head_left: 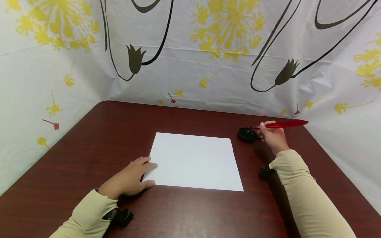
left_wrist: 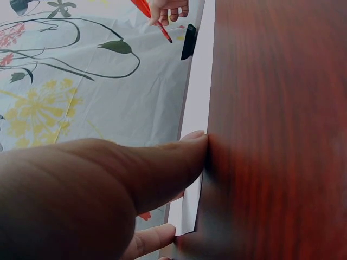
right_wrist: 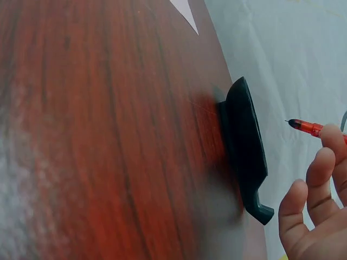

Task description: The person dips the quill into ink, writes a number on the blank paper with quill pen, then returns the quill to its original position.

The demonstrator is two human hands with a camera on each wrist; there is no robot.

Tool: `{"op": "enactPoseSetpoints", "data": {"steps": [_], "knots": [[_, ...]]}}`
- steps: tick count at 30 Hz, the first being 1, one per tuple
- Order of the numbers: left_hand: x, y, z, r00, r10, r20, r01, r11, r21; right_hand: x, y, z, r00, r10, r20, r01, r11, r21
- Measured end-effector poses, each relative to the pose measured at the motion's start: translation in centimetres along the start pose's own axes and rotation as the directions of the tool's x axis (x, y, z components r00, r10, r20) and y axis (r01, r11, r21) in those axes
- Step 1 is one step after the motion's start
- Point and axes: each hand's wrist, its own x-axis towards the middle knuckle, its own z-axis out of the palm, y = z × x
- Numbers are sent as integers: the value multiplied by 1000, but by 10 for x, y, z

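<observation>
In the head view a sheet of white paper (head_left: 193, 162) lies on the dark red-brown table. My left hand (head_left: 132, 177) rests at its left edge with fingers spread, the thumb and fingertips on the paper. The left wrist view shows the thumb (left_wrist: 168, 168) on the paper's edge. My right hand (head_left: 274, 137) pinches a red feather pen (head_left: 287, 123), its broad feather-like end pointing right. The pen's black tip (right_wrist: 294, 123) is above the table, close to a shallow black dish (head_left: 247, 135) with a short handle. That dish (right_wrist: 244, 132) stands beside the right fingers.
The brown table (head_left: 190, 211) reaches back to a white patterned cloth (head_left: 184, 66) that hangs behind it and along both sides. A black wrist device (head_left: 122, 216) is on the left wrist, and another one (head_left: 266, 172) on the right.
</observation>
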Motion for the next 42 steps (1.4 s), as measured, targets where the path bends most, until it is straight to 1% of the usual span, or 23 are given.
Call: {"op": "enactPoseSetpoints", "data": {"steps": [4, 10, 17, 21, 27, 31, 37, 42], "knots": [[0, 0, 0, 1000, -4, 0, 4, 1000, -2, 0, -1, -1, 999, 33, 2, -33, 998, -62], [-1, 1, 0, 1000, 0, -2, 0, 1000, -1, -1, -2, -1, 996, 75, 43, -71, 993, -98], [-2, 2, 0, 1000, -19, 10, 19, 1000, -6, -3, 0, 0, 990, 129, 56, -117, 978, -175], [-2, 1, 1, 1000, -16, 10, 16, 1000, -3, -4, 1, -1, 987, 140, 75, -121, 968, -221], [-2, 1, 1, 1000, -13, 8, 13, 1000, -3, -4, 1, -1, 983, 161, 91, -134, 959, -250], [-1, 1, 1, 1000, -15, 10, 16, 1000, -4, -4, -1, -2, 985, 156, 78, -130, 955, -267], [0, 1, 0, 1000, -24, 13, 24, 1000, -1, -4, -5, -2, 990, 127, 62, -105, 954, -282], [0, 1, -1, 1000, -20, 9, 20, 1000, 1, -3, -7, -4, 994, 101, 50, -80, 946, -314]]}}
